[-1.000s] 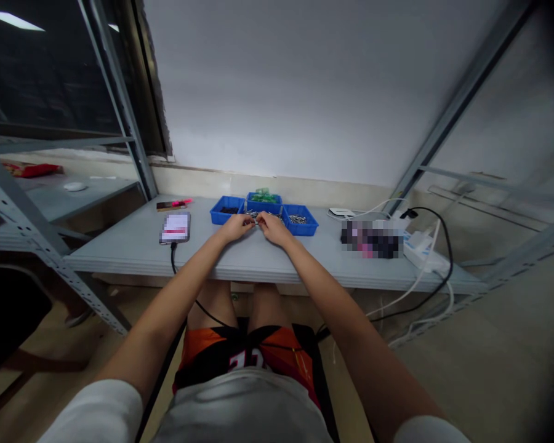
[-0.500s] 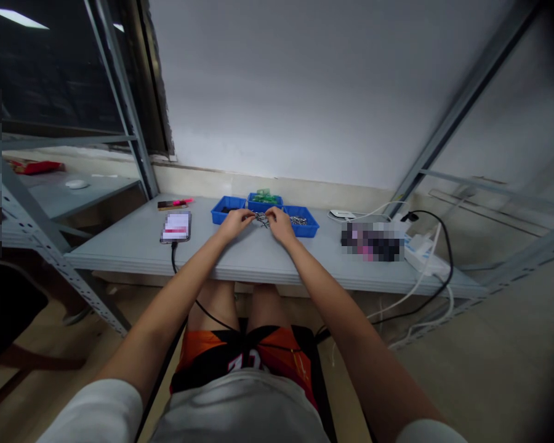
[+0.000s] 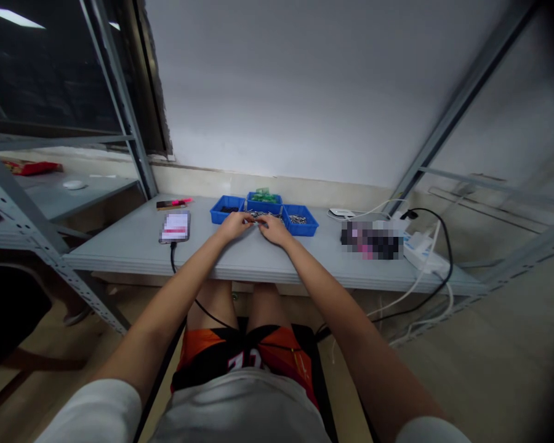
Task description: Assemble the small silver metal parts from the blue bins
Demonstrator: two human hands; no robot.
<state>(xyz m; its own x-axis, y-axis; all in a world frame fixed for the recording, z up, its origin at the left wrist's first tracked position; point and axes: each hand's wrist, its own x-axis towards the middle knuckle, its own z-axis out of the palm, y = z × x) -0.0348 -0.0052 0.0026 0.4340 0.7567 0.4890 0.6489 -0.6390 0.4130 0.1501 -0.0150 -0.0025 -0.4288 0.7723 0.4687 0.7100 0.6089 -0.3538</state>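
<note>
My left hand [image 3: 237, 226] and my right hand [image 3: 274, 231] are close together over the table, fingertips pinched. Between them is a small light-coloured piece [image 3: 255, 223], too small to identify. Just behind my fingers lie silvery metal parts [image 3: 268, 216], partly hidden by my hands. Left of these stands a blue bin [image 3: 218, 218] with dark parts in it. Another blue bin [image 3: 303, 231], on the right, contains small silvery metal parts [image 3: 298, 219]. Green pieces [image 3: 264, 196] fill a blue bin at the back.
A phone [image 3: 175, 226] with a black cable lies on the grey table [image 3: 133, 249] at left, near a pink pen [image 3: 182, 202]. To the right are a blurred dark object [image 3: 373, 240] and a power strip [image 3: 425, 252] with loose cables. Metal posts flank the table.
My right hand has shifted left and slightly towards me, nearer my left hand. The silvery cluster between my hands no longer shows there; a small light piece is at my fingertips.
</note>
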